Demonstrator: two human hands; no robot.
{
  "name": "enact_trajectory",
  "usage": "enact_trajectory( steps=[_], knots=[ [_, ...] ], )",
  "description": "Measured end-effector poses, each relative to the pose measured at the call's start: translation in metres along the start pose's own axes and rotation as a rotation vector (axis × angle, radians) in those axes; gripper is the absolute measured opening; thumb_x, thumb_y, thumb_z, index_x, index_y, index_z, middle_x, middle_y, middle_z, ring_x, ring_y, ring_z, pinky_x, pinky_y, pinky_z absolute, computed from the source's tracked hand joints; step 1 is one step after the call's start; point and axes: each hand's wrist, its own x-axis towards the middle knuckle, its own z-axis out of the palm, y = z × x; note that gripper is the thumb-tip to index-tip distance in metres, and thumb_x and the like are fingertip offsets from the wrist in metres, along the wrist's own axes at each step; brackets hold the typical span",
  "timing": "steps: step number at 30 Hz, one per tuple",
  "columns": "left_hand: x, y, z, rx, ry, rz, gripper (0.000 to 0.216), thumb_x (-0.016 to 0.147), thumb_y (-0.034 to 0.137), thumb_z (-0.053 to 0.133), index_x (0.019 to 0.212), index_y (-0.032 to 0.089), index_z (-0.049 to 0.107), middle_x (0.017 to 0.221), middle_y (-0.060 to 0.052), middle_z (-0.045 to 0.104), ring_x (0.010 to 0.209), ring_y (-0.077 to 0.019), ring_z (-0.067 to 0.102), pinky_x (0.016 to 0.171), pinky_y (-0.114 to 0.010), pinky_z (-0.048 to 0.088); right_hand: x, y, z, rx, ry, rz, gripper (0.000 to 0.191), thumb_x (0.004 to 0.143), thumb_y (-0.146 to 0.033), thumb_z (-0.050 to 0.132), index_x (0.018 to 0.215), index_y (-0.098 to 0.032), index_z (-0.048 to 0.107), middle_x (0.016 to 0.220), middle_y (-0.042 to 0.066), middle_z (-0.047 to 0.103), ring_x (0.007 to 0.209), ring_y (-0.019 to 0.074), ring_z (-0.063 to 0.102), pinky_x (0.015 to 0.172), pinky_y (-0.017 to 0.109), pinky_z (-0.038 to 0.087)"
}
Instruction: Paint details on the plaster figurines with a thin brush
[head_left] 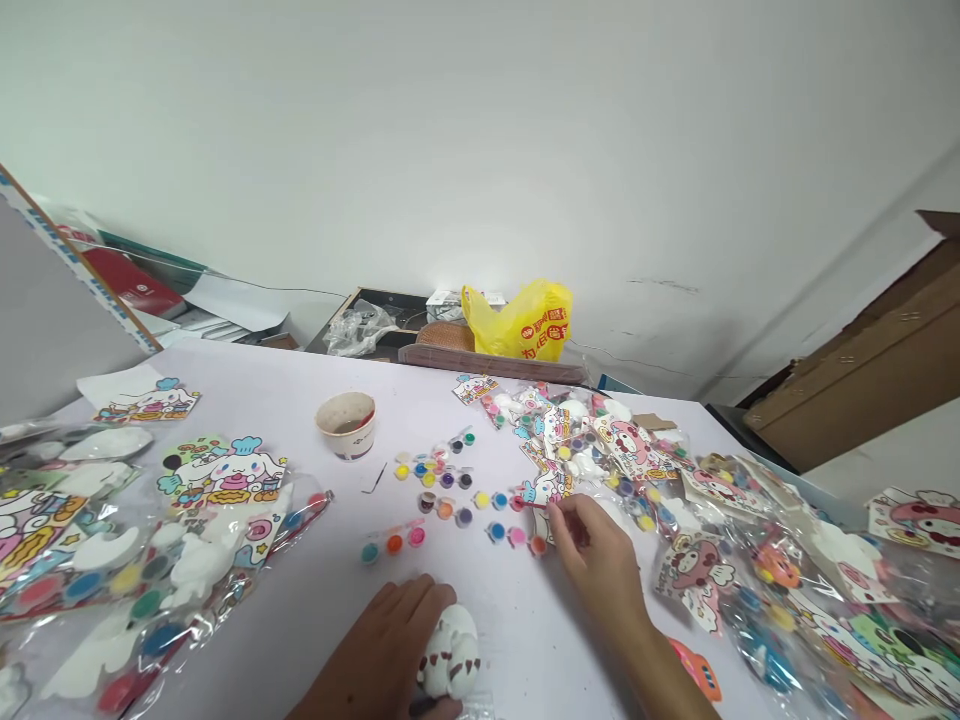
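My left hand [390, 640] is wrapped round a small white plaster figure with brown stripes [452, 655] at the near edge of the white table [285, 400]. My right hand [596, 555] reaches forward, its fingertips pinched at a clear packet with a cartoon card [545, 487]. What the fingers grip is partly hidden. Several small open paint pots [446, 490] in many colours lie scattered just left of that hand. A strip of three pots [393, 543] lies nearer me.
A paper cup [346, 424] holding murky water stands behind the pots, a thin brush [375, 478] beside it. Heaps of bagged craft kits cover the table's left [150, 560] and right [750, 560]. A yellow plastic bag [521, 322] sits behind the table; cardboard [862, 380] leans at right.
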Motion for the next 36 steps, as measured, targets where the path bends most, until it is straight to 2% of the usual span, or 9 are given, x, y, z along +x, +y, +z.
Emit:
enact_trajectory(
  steps=[4,10,14,18,22,27,32,36],
  knots=[
    [0.001,0.004,-0.005,-0.007,-0.027,0.020,0.060,0.059,0.020,0.065,0.117,0.025,0.052,0.117,-0.006,0.059,0.105,-0.0302,0.053,0.096,-0.040,0.040,-0.001,0.002,-0.001,0.018,0.020,0.005,0.035,0.096,-0.047,0.044,0.075,-0.022,0.054,0.063,0.000,0.055,0.055,0.0162,0.049,0.054,0.028,0.036],
    [-0.001,0.013,-0.015,-0.025,-0.005,0.011,0.055,0.064,0.020,0.063,0.118,0.025,0.052,0.116,-0.005,0.059,0.105,-0.0286,0.052,0.096,-0.039,0.039,-0.001,0.002,-0.003,0.029,0.013,-0.008,0.030,0.096,-0.042,0.046,0.075,-0.021,0.053,0.065,0.000,0.055,0.056,0.0158,0.048,0.054,0.028,0.036],
    [-0.001,0.011,-0.014,-0.018,-0.053,0.021,0.056,0.060,0.021,0.065,0.115,0.025,0.053,0.114,-0.006,0.059,0.104,-0.0296,0.052,0.095,-0.040,0.039,-0.001,0.001,-0.005,0.032,0.007,-0.028,0.027,0.095,-0.039,0.047,0.075,-0.021,0.054,0.065,0.000,0.054,0.055,0.0154,0.047,0.053,0.027,0.035],
    [0.000,0.007,-0.011,-0.025,0.004,0.017,0.057,0.061,0.019,0.063,0.117,0.026,0.051,0.116,-0.005,0.058,0.105,-0.0285,0.051,0.097,-0.039,0.038,-0.003,0.001,-0.009,0.038,0.011,-0.040,0.025,0.095,-0.035,0.048,0.075,-0.021,0.054,0.065,0.000,0.055,0.055,0.0148,0.047,0.053,0.027,0.035],
    [-0.002,0.009,-0.014,-0.023,-0.059,0.035,0.055,0.062,0.021,0.063,0.116,0.026,0.052,0.114,-0.005,0.058,0.103,-0.0286,0.051,0.095,-0.040,0.039,-0.004,0.003,-0.012,0.032,0.040,-0.058,0.024,0.094,-0.034,0.049,0.074,-0.022,0.053,0.063,-0.001,0.052,0.054,0.0143,0.045,0.052,0.027,0.034],
    [-0.005,0.010,-0.009,-0.005,0.047,0.013,0.057,0.063,0.018,0.061,0.118,0.027,0.049,0.116,-0.005,0.057,0.105,-0.0278,0.050,0.098,-0.039,0.036,-0.005,0.006,-0.013,0.043,0.074,-0.077,0.025,0.094,-0.034,0.050,0.072,-0.021,0.052,0.062,-0.002,0.049,0.053,0.0138,0.042,0.052,0.026,0.032],
    [0.000,-0.005,0.000,-0.013,-0.035,0.068,0.059,0.063,0.023,0.065,0.119,0.027,0.048,0.120,-0.007,0.056,0.107,-0.0315,0.049,0.097,-0.045,0.037,-0.005,0.005,-0.014,0.074,0.054,-0.020,0.025,0.093,-0.036,0.051,0.073,-0.021,0.052,0.062,-0.002,0.048,0.054,0.0144,0.042,0.053,0.026,0.032],
    [0.000,0.001,-0.009,-0.029,-0.042,0.053,0.056,0.066,0.025,0.065,0.119,0.026,0.048,0.120,-0.008,0.055,0.108,-0.0319,0.049,0.096,-0.046,0.039,-0.008,-0.003,-0.020,0.246,0.036,0.104,0.028,0.093,-0.042,0.050,0.075,-0.022,0.053,0.063,-0.002,0.049,0.058,0.0152,0.043,0.055,0.026,0.035]
  ],
)
